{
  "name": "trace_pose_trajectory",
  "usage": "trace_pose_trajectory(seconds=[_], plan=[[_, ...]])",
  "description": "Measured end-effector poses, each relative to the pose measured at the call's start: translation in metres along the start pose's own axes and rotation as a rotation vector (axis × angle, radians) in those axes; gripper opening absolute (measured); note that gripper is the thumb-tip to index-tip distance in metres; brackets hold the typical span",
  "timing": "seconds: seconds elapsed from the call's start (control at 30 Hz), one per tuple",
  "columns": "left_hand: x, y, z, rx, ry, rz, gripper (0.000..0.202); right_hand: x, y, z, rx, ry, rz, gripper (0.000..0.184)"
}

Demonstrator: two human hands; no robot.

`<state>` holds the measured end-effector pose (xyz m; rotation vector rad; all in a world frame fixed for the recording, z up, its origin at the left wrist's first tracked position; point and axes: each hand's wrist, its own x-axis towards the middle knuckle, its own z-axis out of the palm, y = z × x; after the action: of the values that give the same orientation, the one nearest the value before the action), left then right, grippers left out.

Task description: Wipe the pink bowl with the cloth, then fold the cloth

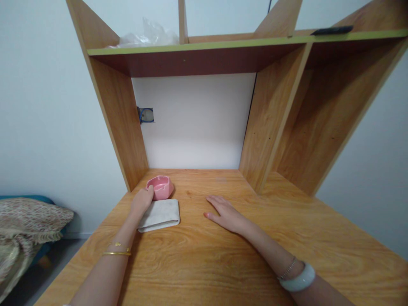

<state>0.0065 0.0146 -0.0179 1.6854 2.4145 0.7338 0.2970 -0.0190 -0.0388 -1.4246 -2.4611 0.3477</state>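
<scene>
At the left back of the wooden desk sits a pink faceted bowl (163, 192), its hollow facing up. My left hand (142, 201) grips the bowl's near left side, with the thumb at the rim and the other fingers mostly hidden. Just in front of the bowl lies a folded pale grey cloth (161, 215), partly behind my left wrist. My right hand (227, 214) rests palm down over the desk to the right of the cloth, fingers stretched and thumb apart, holding nothing.
Wooden shelf panels stand on the desk (197, 263) at left and right. Crumpled clear plastic (149, 34) and a dark flat object (332, 30) lie on the upper shelf. An open wall socket box (147, 114) shows blue wire. A patterned blanket (28, 225) drapes furniture at left.
</scene>
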Motion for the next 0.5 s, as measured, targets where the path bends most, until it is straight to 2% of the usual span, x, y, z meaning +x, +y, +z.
trace_pose_trajectory(seconds=[0.1, 0.3, 0.43, 0.5], plan=[[-0.006, 0.011, 0.004, -0.085, -0.075, 0.028, 0.054, -0.001, -0.012, -0.004, 0.033, 0.063, -0.104, 0.060], [-0.027, 0.032, 0.012, -0.275, -0.140, 0.152, 0.051, -0.006, -0.035, -0.008, 0.036, 0.113, -0.289, 0.055], [-0.035, 0.041, 0.018, -0.371, -0.149, 0.205, 0.048, -0.007, -0.048, -0.004, 0.002, 0.098, -0.332, 0.064], [-0.036, 0.043, 0.021, -0.408, -0.147, 0.221, 0.047, -0.006, -0.053, 0.000, -0.047, 0.095, -0.339, 0.063]])
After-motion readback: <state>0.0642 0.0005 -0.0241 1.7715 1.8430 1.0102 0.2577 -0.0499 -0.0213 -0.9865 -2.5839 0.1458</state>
